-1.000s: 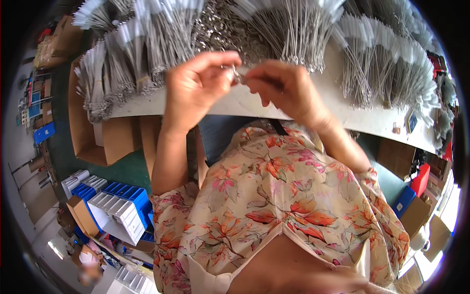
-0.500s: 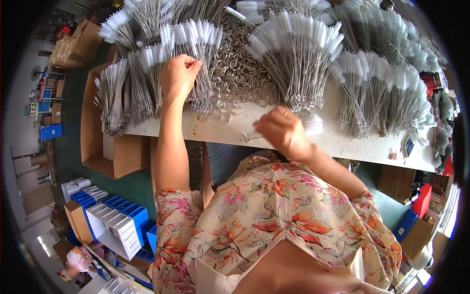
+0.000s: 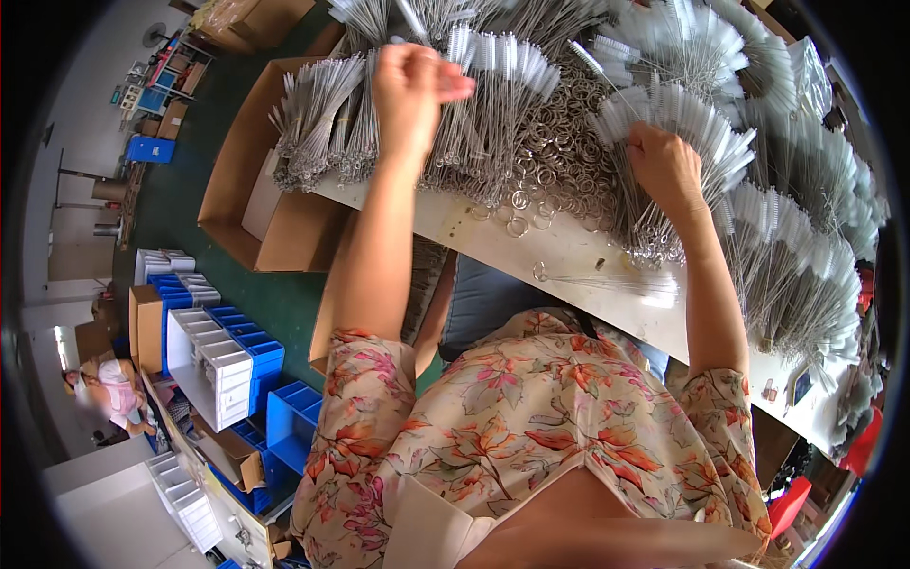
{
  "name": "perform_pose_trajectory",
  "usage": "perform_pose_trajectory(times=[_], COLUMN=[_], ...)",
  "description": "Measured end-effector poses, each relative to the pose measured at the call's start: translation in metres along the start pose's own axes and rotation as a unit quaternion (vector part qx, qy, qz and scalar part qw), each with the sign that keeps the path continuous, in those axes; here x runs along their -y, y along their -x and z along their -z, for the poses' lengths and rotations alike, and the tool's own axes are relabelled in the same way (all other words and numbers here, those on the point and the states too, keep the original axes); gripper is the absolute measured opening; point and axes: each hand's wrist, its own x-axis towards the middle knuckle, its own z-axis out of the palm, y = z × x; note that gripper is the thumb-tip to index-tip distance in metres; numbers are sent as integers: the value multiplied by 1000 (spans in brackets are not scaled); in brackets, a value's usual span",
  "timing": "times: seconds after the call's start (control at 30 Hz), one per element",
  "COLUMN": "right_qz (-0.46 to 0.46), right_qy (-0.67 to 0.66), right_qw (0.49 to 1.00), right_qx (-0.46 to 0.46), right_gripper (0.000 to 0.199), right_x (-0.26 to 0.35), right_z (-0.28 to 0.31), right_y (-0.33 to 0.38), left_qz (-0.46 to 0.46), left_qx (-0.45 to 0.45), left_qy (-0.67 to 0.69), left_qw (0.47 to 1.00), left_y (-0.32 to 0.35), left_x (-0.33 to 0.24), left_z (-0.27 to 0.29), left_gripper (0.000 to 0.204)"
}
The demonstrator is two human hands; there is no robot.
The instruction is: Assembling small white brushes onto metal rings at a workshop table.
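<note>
My left hand [image 3: 415, 100] is raised over the bundles of thin wire brushes [image 3: 488, 142] at the far left of the table, its fingers loosely apart and slightly blurred. My right hand [image 3: 665, 169] is closed among the white bristle heads of another brush bundle [image 3: 706, 128]. Whatever lies between its fingertips is hidden. Between the bundles spreads a heap of metal split rings [image 3: 569, 123]. Nearer me, several wire brushes [image 3: 607, 282] lie flat on the table, a ring [image 3: 539, 270] at their left end.
The white table [image 3: 455, 220] slants down to the right, with more brush bundles [image 3: 791, 256] along that side. An open cardboard box [image 3: 284, 228] stands at its left. Blue and white bins [image 3: 227, 365] are on the green floor. Another person [image 3: 109, 389] is far left.
My right hand has left the brushes near the table edge and moved up to the bundle. My left hand's fingers have loosened from a pinch. The whole view has turned.
</note>
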Motion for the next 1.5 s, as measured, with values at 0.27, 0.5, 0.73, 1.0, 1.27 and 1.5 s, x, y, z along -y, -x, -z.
perform_pose_trajectory(times=[0.27,0.5,0.73,1.0,1.27,1.5], right_qz=[-46,-82,-275,-319,-321,-263], right_qy=[-436,-567,-175,40,-18,-18], right_qw=[882,755,911,912,919,868], right_qx=[-173,-318,-254,-254,-227,-421], right_gripper=[14,16,16,16,20,23], right_x=[-25,-71,-144,-147,-163,-236], right_z=[15,96,69,49,73,151], right_y=[-15,31,139,152,145,193], left_qz=[142,32,185,144,81,126], left_qx=[33,210,109,18,0,-21], left_qy=[-541,-623,-535,-402,-85,-74], left_qw=[828,753,817,904,993,989], left_y=[-83,-91,-96,-20,48,68], left_x=[50,76,72,11,-14,-16], left_z=[141,167,197,133,84,46], left_gripper=[28,27,9,30,34,34])
